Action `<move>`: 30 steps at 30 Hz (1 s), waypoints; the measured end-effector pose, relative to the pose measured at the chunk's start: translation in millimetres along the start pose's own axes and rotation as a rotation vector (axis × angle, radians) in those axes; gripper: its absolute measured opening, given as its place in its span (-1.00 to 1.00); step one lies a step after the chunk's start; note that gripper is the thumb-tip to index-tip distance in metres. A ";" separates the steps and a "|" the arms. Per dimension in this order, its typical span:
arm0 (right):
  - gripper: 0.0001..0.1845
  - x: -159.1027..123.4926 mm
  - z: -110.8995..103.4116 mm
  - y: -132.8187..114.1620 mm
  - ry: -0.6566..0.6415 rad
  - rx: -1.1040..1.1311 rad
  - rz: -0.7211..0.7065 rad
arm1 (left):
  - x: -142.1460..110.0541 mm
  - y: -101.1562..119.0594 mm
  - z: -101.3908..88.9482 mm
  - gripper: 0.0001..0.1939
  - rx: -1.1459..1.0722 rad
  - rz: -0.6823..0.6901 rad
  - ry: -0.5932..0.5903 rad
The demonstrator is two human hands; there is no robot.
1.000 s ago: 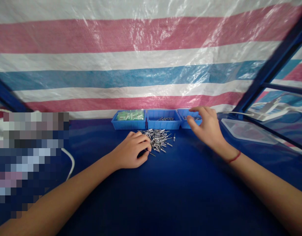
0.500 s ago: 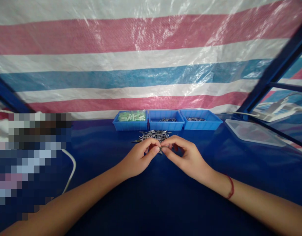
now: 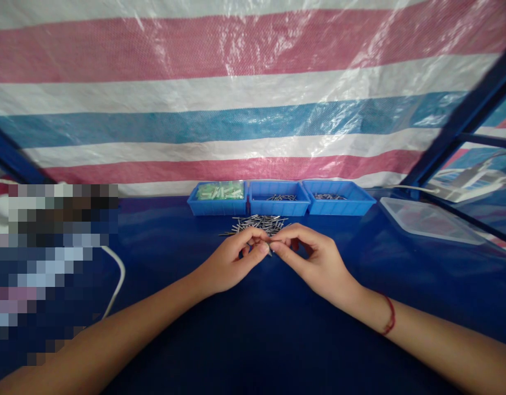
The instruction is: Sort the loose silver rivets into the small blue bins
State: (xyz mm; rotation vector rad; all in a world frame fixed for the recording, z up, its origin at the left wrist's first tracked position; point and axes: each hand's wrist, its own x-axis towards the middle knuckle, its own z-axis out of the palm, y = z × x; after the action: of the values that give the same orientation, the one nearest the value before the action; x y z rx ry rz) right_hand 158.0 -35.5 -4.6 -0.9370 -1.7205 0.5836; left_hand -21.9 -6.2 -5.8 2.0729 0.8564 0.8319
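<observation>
My left hand (image 3: pixel 235 262) and my right hand (image 3: pixel 309 253) meet over the blue table (image 3: pixel 220 340), thumbs and forefingers pinched with the tips nearly touching. Between them a bit of a small metal pin (image 3: pixel 270 252) shows; the fingers cover most of it, so its exact form is hidden. Just beyond the fingertips lies a loose pile of thin metal pins (image 3: pixel 259 223), partly behind the hands. A red cord bracelet (image 3: pixel 389 316) circles my right wrist.
Behind the pile three blue bins stand side by side: the left bin (image 3: pixel 218 208) with bagged pale green pieces (image 3: pixel 220 190), the middle (image 3: pixel 277 208) and right (image 3: pixel 341 208) with metal pins. A translucent lid (image 3: pixel 432 222) lies right, a white cable (image 3: pixel 120 274) left. A striped sheet (image 3: pixel 236 123) hangs behind.
The fingers of both hands have shifted slightly around the small pin, still pinched together. The whole view has tilted a little; bins and pile stay put.
</observation>
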 end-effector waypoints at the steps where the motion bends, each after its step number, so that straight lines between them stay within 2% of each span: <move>1: -0.93 0.1 -0.2 -0.1 0.001 -0.002 -0.007 | 0.0 0.1 0.2 -0.80 0.011 0.005 0.006; 6: -0.95 1.1 -1.4 -1.3 -0.022 0.001 -0.029 | 0.4 1.4 0.0 -0.86 0.045 0.047 0.062; 13: -0.92 1.3 -0.1 4.3 -0.007 -0.034 0.033 | -0.9 3.7 -0.3 -0.92 0.056 0.094 0.236; 17: -0.90 1.2 -0.4 8.0 -0.041 -0.040 0.065 | -2.2 3.9 -0.6 -0.91 0.069 0.105 0.264; 24: -0.85 1.7 -0.1 -0.1 -0.126 -0.090 0.012 | -3.1 3.6 -1.4 -0.86 0.052 0.085 0.247; 27: -0.79 9.1 -5.8 6.3 -0.005 -0.031 0.118 | -2.6 4.2 -1.2 -0.82 0.061 0.069 0.274; 30: -0.76 24.4 -24.4 22.5 0.243 0.006 0.213 | -0.9 4.6 -1.0 -0.86 0.139 0.070 0.303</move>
State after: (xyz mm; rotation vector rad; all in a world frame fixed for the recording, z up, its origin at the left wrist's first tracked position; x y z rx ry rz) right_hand 184.2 -4.0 0.2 -1.1470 -1.4123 0.5868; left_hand -21.8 -8.9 -1.8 2.1390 1.0326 1.1748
